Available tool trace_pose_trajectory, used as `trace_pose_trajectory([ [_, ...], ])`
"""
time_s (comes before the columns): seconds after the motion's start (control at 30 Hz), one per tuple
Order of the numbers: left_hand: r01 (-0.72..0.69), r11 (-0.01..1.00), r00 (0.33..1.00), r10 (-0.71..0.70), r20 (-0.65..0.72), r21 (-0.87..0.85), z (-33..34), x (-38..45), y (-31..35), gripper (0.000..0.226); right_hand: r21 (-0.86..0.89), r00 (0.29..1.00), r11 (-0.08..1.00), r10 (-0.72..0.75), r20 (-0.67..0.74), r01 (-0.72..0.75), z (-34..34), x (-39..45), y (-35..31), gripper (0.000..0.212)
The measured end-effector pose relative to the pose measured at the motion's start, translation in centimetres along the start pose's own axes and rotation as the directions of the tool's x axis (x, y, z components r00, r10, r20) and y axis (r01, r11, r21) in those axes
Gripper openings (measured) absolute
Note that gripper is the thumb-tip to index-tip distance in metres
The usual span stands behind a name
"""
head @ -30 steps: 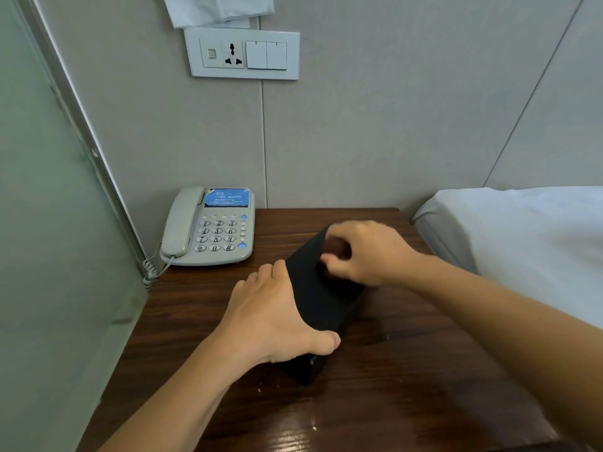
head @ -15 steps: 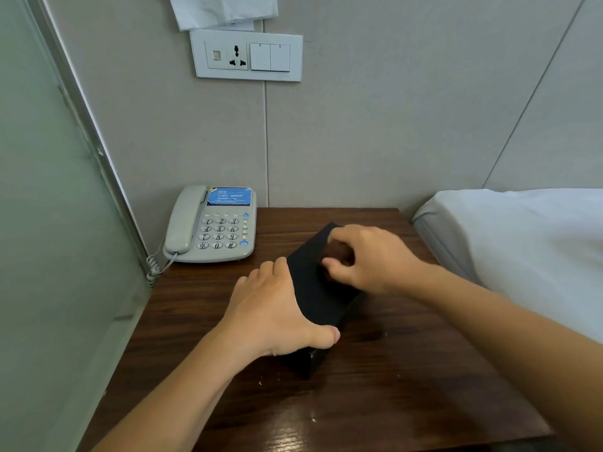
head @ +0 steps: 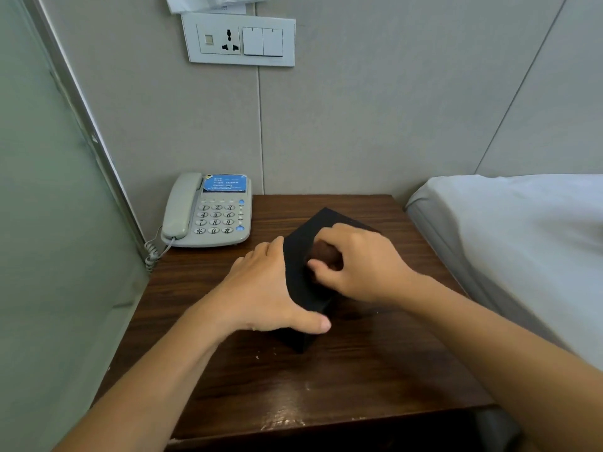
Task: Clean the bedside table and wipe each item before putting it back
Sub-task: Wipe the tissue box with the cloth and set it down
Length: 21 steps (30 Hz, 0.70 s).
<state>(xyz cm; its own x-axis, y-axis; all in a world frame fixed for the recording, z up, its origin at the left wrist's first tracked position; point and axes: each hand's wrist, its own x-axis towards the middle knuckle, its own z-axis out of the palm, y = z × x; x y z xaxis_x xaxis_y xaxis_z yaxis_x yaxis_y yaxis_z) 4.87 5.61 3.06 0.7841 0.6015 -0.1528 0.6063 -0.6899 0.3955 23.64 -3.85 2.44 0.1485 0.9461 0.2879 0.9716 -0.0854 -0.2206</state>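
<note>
A black box [head: 298, 256] lies slanted in the middle of the dark wooden bedside table [head: 359, 370]. My left hand [head: 261, 288] grips the box's left side, with the thumb stretched along its near corner. My right hand [head: 365, 265] rests on top of the box, its fingers curled round a small brown wad [head: 323, 252] that presses on the lid. I cannot tell what the wad is made of. Most of the box's right half is hidden under my right hand.
A grey desk phone [head: 212, 212] with a coiled cord sits at the table's back left corner. A frosted glass panel [head: 49, 223] bounds the left side, and a white bed [head: 522, 230] the right. A socket and switch plate [head: 239, 39] is on the wall above.
Both hands stay on the black box. My right hand with the brown wad has shifted a little across the lid. The view has tilted slightly.
</note>
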Motion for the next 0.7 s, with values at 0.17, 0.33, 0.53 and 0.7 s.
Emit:
trace_pose_trajectory([
  [0.17, -0.083, 0.996, 0.993, 0.086, 0.082, -0.046, -0.1, -1.6, -2.8, 0.157, -0.112, 0.979, 0.973, 0.199, -0.044, -0.203, -0.4, 2.0, 3.0, 0.037],
  [0.33, -0.086, 0.990, 0.996, 0.083, -0.035, -0.113, 0.9, -1.3, -3.2, 0.157, -0.087, 0.996, 0.996, 0.014, -0.090, -0.022, 0.8, -1.0, -3.1, 0.033],
  [0.53, -0.122, 0.987, 0.992, 0.118, -0.047, -0.106, 1.2, -1.4, -3.2, 0.155, 0.057, 0.993, 0.992, -0.114, 0.019, 0.113, 0.2, -3.1, -4.7, 0.027],
  [0.7, -0.146, 0.989, 0.988, 0.144, -0.057, -0.021, 1.4, -1.2, -3.5, 0.154, -0.055, 0.989, 0.993, 0.094, -0.111, -0.100, 0.6, -1.8, -3.0, 0.028],
])
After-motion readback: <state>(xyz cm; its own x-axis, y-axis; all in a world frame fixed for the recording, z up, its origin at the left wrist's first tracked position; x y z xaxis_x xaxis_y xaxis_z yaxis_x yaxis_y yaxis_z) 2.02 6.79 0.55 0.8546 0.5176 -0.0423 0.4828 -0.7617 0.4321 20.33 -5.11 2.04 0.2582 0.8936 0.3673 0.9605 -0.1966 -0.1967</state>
